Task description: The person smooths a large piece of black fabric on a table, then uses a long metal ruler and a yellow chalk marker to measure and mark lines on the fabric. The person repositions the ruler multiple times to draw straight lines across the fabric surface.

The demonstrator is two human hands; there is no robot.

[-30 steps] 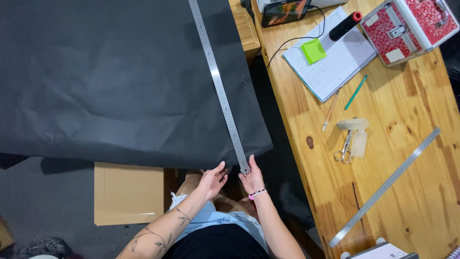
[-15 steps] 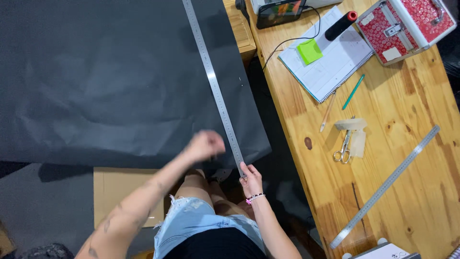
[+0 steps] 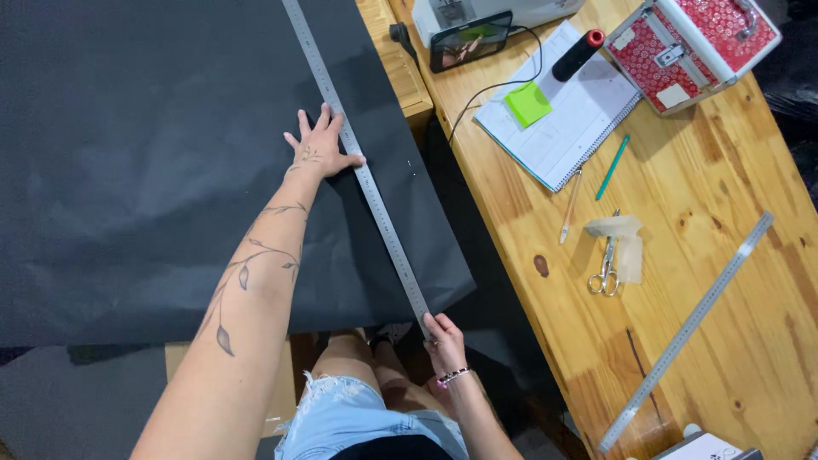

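- The long steel ruler [image 3: 366, 183] lay diagonally across the black paper sheet [image 3: 145, 153], running from the sheet's top edge down to its near corner, close along its right edge.
- The left hand [image 3: 319, 145] was spread fully open, fingers fanned, palm flat on the sheet with the thumb and fingertips against the ruler's left edge near its middle; it gripped nothing.
- The right hand [image 3: 443, 341] was closed around the ruler's near end, thumb on top and fingers curled under, just past the corner of the sheet.
- Risk, as a judgement: with only two contact points on so long a ruler, uneven pressure could have let it pivot and go off line.
- The sheet overhung its support at the near edge, so pressing there might have buckled or creased the paper.
- A lean to the right could have nudged the wooden desk [image 3: 707, 281], where scissors [image 3: 607, 271], a second steel ruler [image 3: 686, 332], a green pencil [image 3: 612, 168], a notebook [image 3: 562, 119] and a red patterned case [image 3: 694, 47] lay, well apart from both hands.
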